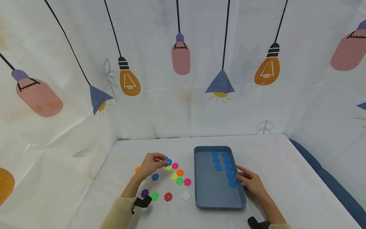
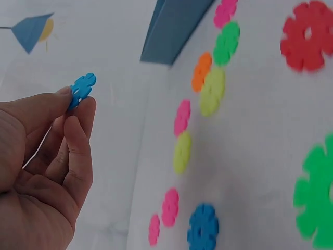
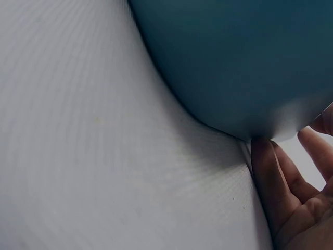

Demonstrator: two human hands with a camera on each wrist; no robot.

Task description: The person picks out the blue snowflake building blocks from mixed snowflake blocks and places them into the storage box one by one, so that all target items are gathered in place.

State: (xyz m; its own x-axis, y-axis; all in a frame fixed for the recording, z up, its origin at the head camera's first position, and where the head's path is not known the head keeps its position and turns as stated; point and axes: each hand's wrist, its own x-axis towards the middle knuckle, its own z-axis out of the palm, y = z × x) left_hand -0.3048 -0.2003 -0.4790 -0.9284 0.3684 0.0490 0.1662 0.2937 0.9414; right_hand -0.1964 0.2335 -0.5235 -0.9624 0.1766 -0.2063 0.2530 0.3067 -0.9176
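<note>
My left hand (image 1: 152,165) pinches a blue snowflake-shaped plastic disc (image 2: 82,90) between thumb and fingertips, raised above the loose discs on the table. At the right, my right hand (image 1: 253,183) holds the long side of a grey-blue tray (image 1: 217,194), its fingers (image 3: 270,179) against the outer wall. Inside the tray, several blue discs (image 1: 227,168) form two columns along the right part. Another blue disc (image 1: 155,176) lies on the table near my left wrist.
Loose discs lie left of the tray: red (image 1: 168,197), white (image 1: 186,195), purple (image 1: 145,192), orange (image 1: 180,172), plus several green, yellow and pink ones. They rest on a white-covered table (image 1: 300,190). Behind it hangs a white curtain (image 1: 160,111) printed with lamps.
</note>
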